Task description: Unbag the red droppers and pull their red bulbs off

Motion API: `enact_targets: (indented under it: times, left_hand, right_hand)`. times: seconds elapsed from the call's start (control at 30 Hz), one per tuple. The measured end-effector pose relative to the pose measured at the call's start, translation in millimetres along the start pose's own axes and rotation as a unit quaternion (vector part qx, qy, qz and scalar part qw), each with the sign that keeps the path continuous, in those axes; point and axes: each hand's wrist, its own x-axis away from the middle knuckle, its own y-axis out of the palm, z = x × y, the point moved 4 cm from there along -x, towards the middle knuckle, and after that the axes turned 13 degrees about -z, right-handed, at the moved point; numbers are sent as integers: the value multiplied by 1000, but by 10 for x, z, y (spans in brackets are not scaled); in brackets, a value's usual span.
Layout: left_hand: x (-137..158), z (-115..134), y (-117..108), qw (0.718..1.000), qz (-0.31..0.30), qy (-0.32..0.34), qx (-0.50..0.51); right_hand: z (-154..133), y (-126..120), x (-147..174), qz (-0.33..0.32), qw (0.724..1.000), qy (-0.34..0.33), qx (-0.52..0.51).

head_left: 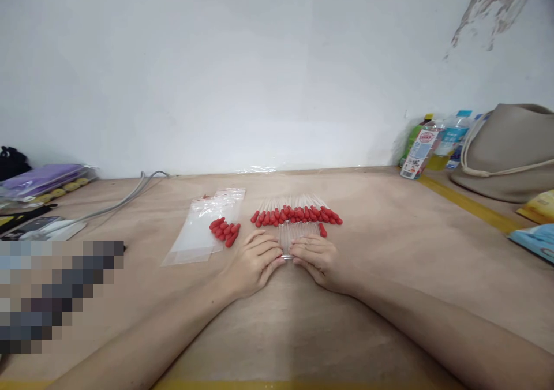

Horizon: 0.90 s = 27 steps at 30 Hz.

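My left hand [259, 258] and my right hand [315, 258] face each other low over the table, fingers closed and fingertips nearly meeting. A short stretch of clear tube [287, 257] spans the gap between them, its right part pinched in my right fingers. A speck of red at my left fingertips looks like a rubber bulb, mostly hidden. Just beyond lies a row of bare clear tubes [286, 234], partly covered by my right fingers. One red bulb [323, 230] rests beside my right hand. Farther back, droppers with red bulbs [298, 213] lie side by side, bulbs toward me.
Loose red bulbs [224, 230] are heaped on clear plastic bags [190, 243] left of my hands. A grey cable [125, 199] and purple packets [45, 177] lie far left. Bottles [450, 139], a carton [422, 150] and a grey bag [506, 147] stand back right.
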Motion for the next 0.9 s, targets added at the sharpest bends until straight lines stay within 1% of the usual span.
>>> enact_targets:
  times: [0.13, 0.27, 0.4, 0.5, 0.57, 0.63, 0.7, 0.73, 0.8, 0.83, 0.9]
  left_hand:
    - [16, -2, 1, 1000, -18, -6, 2]
    - [19, -10, -15, 999, -34, -13, 10]
    - [35, -8, -25, 999, -35, -6, 9]
    - [83, -31, -23, 1000, -19, -10, 13]
    - [124, -85, -50, 1000, 4, -27, 11]
    - [159, -181, -135, 998, 41, -47, 8]
    - [193, -360, -284, 991, 85, -100, 5]
    - [216, -488, -371, 984, 103, -146, 4]
    - [297, -800, -544, 955, 131, -265, -4]
    - [351, -969, -603, 938, 125, -324, 0]
    - [462, -1281, -633, 911, 79, -402, 39]
  right_hand:
    - [-16, -17, 16, 4, 1000, -10, 5]
    - [-13, -26, 43, 13, 1000, -7, 13]
    - [-4, -45, 100, 8, 1000, 2, 13]
    - [30, -116, 170, 23, 1000, 11, 5]
    - [78, -184, 214, 49, 998, 37, 2]
    - [125, -232, 239, 69, 995, 71, 9]
    - [147, -240, 237, 72, 992, 96, 31]
    - [149, -231, 229, 70, 991, 105, 45]
    - [145, -204, 207, 63, 988, 122, 73]
    - [142, -190, 196, 61, 986, 128, 83]
    - [136, -168, 176, 57, 985, 135, 94]
